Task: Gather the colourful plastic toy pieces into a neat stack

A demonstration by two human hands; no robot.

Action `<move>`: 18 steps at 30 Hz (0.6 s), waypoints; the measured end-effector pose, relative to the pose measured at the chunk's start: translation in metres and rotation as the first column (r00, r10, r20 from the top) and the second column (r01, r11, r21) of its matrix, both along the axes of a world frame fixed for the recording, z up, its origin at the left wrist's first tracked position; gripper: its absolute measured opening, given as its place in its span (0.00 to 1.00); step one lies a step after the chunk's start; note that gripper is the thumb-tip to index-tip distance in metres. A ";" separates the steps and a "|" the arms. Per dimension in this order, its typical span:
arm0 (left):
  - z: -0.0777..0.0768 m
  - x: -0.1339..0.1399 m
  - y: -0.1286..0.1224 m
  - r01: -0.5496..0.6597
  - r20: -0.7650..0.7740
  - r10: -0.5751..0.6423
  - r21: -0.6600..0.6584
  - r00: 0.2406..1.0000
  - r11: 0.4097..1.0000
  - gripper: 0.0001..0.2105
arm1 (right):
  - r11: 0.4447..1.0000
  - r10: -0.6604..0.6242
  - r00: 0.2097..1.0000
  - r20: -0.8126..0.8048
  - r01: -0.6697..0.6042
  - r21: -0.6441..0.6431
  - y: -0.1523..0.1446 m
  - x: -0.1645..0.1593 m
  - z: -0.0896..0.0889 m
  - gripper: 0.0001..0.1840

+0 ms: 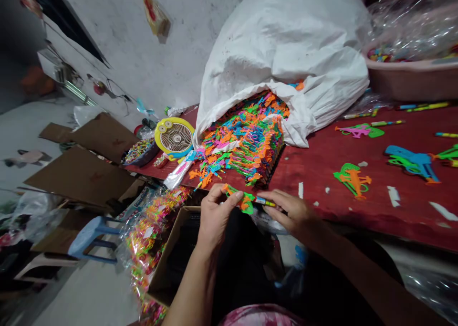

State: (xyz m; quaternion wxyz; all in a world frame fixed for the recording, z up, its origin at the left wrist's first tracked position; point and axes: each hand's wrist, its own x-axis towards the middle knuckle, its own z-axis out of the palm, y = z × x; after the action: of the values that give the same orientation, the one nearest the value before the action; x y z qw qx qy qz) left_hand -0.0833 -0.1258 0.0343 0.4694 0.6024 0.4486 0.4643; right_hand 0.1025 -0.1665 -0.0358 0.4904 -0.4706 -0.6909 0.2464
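Observation:
My left hand [213,211] is closed, thumb and fingers pinching a small green-and-orange plastic toy [246,203] just off the front edge of the red table. From the right, my right hand [289,210] pinches a thin tube [265,201] with yellow and blue bands. The tube's far end meets the toy; whether it sits inside cannot be made out. Beyond my hands, a heap of colourful plastic toys [246,144] spills out of a big white sack [282,44]. More toys lie on the right, among them an orange-and-green one [353,180] and a blue toy gun [413,161].
A minion-like yellow fan [175,136] stands left of the heap, beside a bowl of small tubes [139,150]. Below are filled plastic bags [152,249] and a cardboard box [162,278]. A pink basin [411,75] sits at the back right; a blue stool [95,237] stands left.

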 end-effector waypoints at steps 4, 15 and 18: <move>-0.004 0.006 -0.005 0.041 0.105 -0.026 -0.144 0.994 0.989 0.13 | 1.000 -0.001 0.999 0.042 0.000 0.023 -0.007 -0.010 -0.010 0.12; -0.012 0.007 -0.003 0.121 0.151 -0.090 -0.215 0.985 0.969 0.13 | 1.000 -0.005 0.998 -0.057 0.005 0.004 -0.017 -0.023 -0.022 0.13; -0.013 0.005 -0.001 0.131 0.155 -0.099 -0.208 0.983 0.969 0.13 | 0.999 -0.033 0.994 -0.105 0.031 -0.023 -0.016 -0.030 -0.021 0.12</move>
State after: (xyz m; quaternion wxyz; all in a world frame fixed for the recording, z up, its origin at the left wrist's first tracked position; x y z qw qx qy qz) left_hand -0.0785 -0.1265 0.0214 0.5896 0.5377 0.4260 0.4264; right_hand 0.0729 -0.1830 -0.0572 0.5253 -0.4731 -0.6536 0.2702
